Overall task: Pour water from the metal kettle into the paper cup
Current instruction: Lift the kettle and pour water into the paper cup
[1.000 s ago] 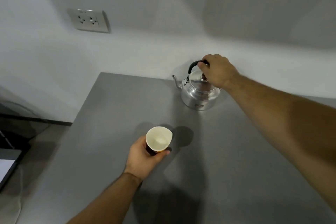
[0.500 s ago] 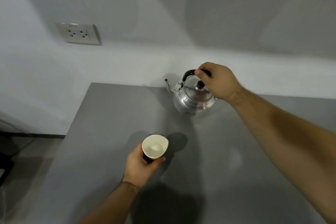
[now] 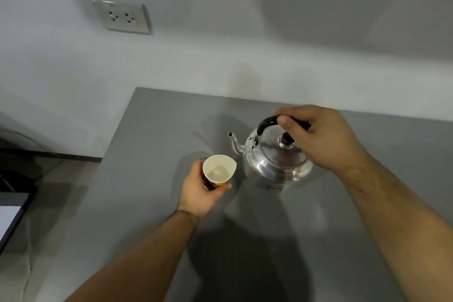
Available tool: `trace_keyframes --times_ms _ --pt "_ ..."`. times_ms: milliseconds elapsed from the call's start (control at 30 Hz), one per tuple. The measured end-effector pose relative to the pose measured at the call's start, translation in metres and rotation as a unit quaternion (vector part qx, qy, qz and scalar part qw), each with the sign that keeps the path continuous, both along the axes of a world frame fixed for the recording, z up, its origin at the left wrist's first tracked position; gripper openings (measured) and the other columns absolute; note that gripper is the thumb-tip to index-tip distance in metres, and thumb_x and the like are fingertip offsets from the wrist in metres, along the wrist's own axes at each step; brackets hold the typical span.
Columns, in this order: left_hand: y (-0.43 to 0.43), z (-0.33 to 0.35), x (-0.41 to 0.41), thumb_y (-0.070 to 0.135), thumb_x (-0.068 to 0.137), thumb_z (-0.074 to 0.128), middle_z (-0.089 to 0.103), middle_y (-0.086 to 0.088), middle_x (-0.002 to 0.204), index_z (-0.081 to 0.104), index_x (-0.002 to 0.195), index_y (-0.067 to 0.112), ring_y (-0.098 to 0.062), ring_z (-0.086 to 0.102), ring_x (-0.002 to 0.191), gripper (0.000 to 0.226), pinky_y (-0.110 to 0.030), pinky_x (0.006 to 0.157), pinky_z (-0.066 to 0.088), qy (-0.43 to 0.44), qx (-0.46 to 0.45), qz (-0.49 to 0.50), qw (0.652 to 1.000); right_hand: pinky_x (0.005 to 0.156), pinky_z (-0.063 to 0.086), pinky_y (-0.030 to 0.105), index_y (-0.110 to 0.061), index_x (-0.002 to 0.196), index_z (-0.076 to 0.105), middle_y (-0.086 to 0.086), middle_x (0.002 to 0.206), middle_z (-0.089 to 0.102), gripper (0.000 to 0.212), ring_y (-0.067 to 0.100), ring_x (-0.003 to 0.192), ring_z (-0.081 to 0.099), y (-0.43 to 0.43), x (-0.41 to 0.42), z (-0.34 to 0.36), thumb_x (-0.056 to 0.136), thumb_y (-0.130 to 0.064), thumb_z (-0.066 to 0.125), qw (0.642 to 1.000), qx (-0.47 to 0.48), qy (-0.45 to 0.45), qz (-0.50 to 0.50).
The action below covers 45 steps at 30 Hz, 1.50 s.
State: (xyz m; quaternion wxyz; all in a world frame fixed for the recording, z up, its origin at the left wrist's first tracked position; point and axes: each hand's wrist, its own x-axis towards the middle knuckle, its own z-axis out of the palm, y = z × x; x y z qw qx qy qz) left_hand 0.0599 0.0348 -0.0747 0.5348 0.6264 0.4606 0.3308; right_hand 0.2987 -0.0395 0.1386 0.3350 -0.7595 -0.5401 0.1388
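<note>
A shiny metal kettle point(image 3: 274, 164) with a black handle and a thin spout pointing left is held just above the grey table point(image 3: 152, 149). My right hand point(image 3: 323, 140) grips its black handle from above. The paper cup point(image 3: 219, 169), white inside with a yellow and dark outside, stands just left of the kettle, below the spout's level. My left hand point(image 3: 198, 191) wraps around the cup's side from the near left. The cup's inside looks pale; I cannot tell whether any water is in it.
The table's left edge drops to a tiled floor point(image 3: 49, 191). A white wall runs along the table's far edge, with a double power socket point(image 3: 122, 17) at the upper left. A dark-framed white object point(image 3: 9, 218) lies at the far left.
My right hand has brought the kettle nearer and toward the cup; its spout is now close above the cup's rim. My left hand keeps its hold on the cup.
</note>
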Motion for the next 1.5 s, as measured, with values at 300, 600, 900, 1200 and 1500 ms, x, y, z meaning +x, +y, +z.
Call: trace_keyframes --times_ms 300,600,900,1200,1500 --pt "-0.001 -0.012 0.0 0.024 0.066 0.094 0.077 0.01 0.11 0.064 0.125 0.023 -0.004 0.073 0.098 0.066 -0.028 0.088 0.059 0.018 0.008 0.002 1.0 0.077 0.056 0.038 -0.055 0.11 0.071 -0.016 0.09 0.072 0.031 0.009 0.086 0.066 -0.017 -0.023 0.015 0.094 -0.06 0.046 0.979 -0.079 -0.179 0.063" --pt "-0.001 -0.009 0.0 0.03 0.066 0.091 0.073 0.023 0.105 0.064 0.122 0.033 0.009 0.068 0.096 0.062 -0.009 0.08 0.051 0.036 0.012 -0.007 0.999 0.059 0.045 0.029 -0.049 0.104 0.075 -0.012 0.07 0.068 0.032 0.015 0.075 0.063 -0.003 -0.042 0.032 0.098 -0.057 0.044 0.944 -0.124 -0.29 0.103" --pt "-0.001 -0.008 -0.001 0.043 0.064 0.086 0.071 0.025 0.102 0.063 0.122 0.039 0.005 0.068 0.097 0.062 -0.01 0.082 0.051 0.061 0.023 -0.007 0.998 0.049 0.027 0.024 -0.034 0.082 0.074 -0.006 0.056 0.056 0.04 0.012 0.056 0.052 0.01 -0.065 0.04 0.1 -0.049 0.042 0.899 -0.141 -0.395 0.129" --pt "-0.001 -0.01 0.0 0.048 0.064 0.084 0.073 0.018 0.109 0.063 0.126 0.033 -0.003 0.069 0.1 0.068 -0.019 0.088 0.053 0.067 0.04 -0.009 0.997 0.052 0.032 0.026 -0.035 0.095 0.078 -0.008 0.063 0.06 0.037 0.015 0.063 0.056 0.018 -0.075 0.052 0.103 -0.046 0.043 0.887 -0.184 -0.402 0.134" --pt "-0.001 -0.007 -0.001 0.049 0.064 0.085 0.066 0.029 0.103 0.062 0.126 0.037 0.0 0.065 0.1 0.067 -0.012 0.086 0.049 0.075 0.052 -0.01 0.996 0.051 0.028 0.025 -0.027 0.095 0.078 -0.005 0.063 0.056 0.04 0.013 0.058 0.05 0.027 -0.086 0.057 0.105 -0.041 0.042 0.866 -0.21 -0.425 0.158"
